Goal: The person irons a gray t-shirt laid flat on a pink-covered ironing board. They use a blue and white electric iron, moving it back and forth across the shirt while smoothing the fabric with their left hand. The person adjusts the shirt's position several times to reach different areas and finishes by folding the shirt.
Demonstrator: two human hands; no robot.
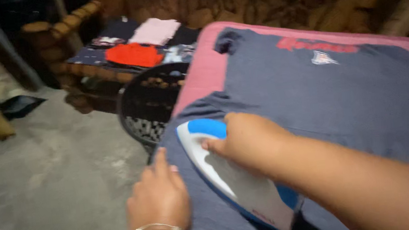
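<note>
The right hand (248,138) is gripping a blue-and-white plastic iron (232,178), while the left hand (158,197), fingers flat, is steadying the grey cotton T-shirt (325,91) nearby.

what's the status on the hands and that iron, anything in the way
Right hand gripping blue-and-white iron on grey t-shirt. Left hand flat on shirt edge beside iron. Nothing blocking; black basket sits off the pink board.

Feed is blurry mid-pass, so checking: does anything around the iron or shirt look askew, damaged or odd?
Nothing stands out. The right hand grips the blue and white iron on the grey T-shirt, and the left hand presses its edge flat. No scorch or spill shows, though the picture is blurred.
</note>
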